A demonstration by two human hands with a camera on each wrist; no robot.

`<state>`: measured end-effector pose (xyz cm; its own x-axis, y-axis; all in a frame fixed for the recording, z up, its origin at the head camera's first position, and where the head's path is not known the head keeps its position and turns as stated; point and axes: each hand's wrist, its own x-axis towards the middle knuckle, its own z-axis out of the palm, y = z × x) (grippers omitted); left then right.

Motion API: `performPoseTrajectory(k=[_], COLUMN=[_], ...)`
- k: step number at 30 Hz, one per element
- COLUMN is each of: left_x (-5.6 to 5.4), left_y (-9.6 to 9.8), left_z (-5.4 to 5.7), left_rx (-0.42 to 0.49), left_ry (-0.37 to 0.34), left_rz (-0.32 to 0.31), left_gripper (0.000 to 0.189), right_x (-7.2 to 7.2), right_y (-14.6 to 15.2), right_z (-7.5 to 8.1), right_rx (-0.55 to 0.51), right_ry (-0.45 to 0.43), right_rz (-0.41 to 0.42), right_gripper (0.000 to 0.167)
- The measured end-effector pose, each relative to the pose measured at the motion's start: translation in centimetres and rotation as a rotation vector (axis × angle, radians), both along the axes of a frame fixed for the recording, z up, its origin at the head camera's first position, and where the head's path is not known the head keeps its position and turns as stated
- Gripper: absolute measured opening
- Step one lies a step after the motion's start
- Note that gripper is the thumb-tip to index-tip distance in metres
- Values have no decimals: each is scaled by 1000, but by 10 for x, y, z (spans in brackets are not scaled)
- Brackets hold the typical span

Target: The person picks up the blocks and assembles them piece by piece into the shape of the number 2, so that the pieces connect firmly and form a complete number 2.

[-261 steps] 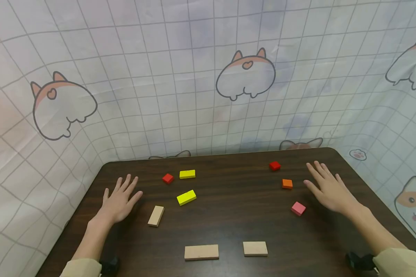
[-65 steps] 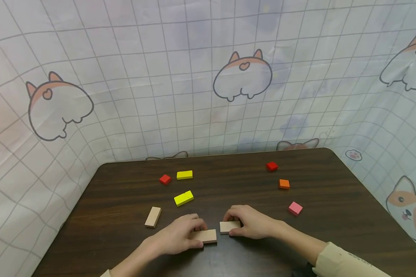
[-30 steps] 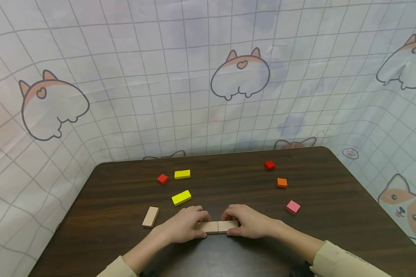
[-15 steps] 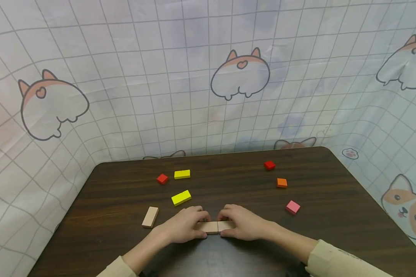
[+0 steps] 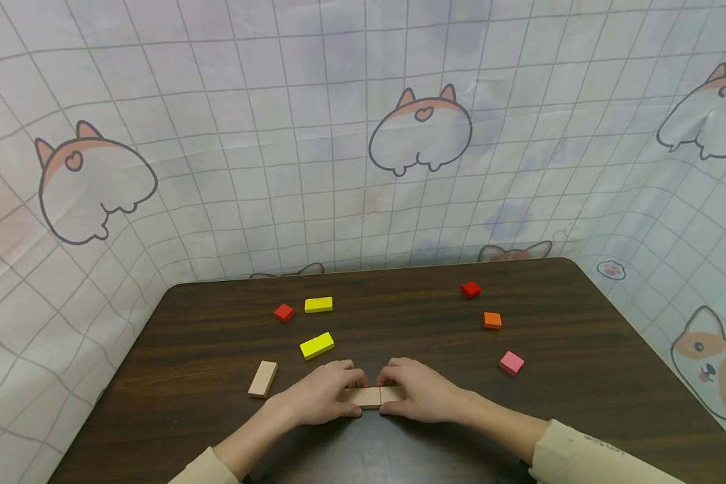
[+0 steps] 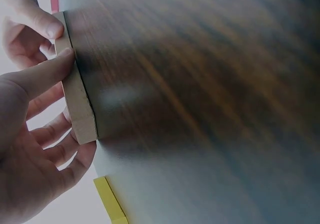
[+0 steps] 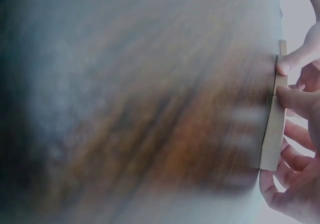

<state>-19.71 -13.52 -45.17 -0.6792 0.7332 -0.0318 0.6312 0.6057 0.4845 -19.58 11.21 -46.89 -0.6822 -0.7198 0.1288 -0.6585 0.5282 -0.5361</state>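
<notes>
- Left hand (image 5: 319, 396): thumb and fingers pinch a pale rectangular wooden block (image 5: 368, 396) on the dark wood-grain table (image 5: 411, 326).
- Right hand (image 5: 428, 394): pinches a second pale wooden block (image 5: 390, 394), end touching the first.
- Step in hand seems aligning; the next move likely calls for releasing evenly, without parting them.

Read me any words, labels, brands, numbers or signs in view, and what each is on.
No text is readable.
Dark marking on the right sleeve: looks like lettering, too small and blurred to read.
Wooden block in the left hand: no text seen.
Backdrop: grid lines and animal drawings, no words seen.
</notes>
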Motion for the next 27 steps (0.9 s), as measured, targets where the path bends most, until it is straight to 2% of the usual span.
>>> performPoseTrajectory(k=[3, 4, 7, 10, 14, 17, 19, 24, 27], left_x=[-1, -4, -9, -20, -15, -2, 1, 3, 4], left_y=[-1, -3, -7, -13, -11, -4, -2, -9, -18], left_z=[-2, -8, -17, -39, -32, -7, -1, 0, 1], left_rx=[18, 28, 60, 75, 67, 42, 40, 88, 123], left_ry=[4, 26, 36, 88, 60, -7, -33, -74, -74], left_rz=[-15, -35, -63, -97, -73, -10, 22, 59, 80], left_gripper=[28, 28, 29, 31, 31, 30, 30, 34, 34], right_x=[1, 1, 1, 2, 2, 2, 2, 0, 0], right_y=[-1, -2, -3, -4, -4, -4, -3, -4, -4], right_z=[1, 1, 1, 1, -1, -1, -1, -2, -4], right_rx=[3, 6, 15, 28, 34, 34, 31, 2, -12], right_ry=[11, 13, 17, 20, 22, 18, 11, -2, 2], right_rz=[-9, -12, -21, -32, -41, -45, -46, -33, -26], right_gripper=[25, 25, 24, 23, 23, 22, 22, 21, 21])
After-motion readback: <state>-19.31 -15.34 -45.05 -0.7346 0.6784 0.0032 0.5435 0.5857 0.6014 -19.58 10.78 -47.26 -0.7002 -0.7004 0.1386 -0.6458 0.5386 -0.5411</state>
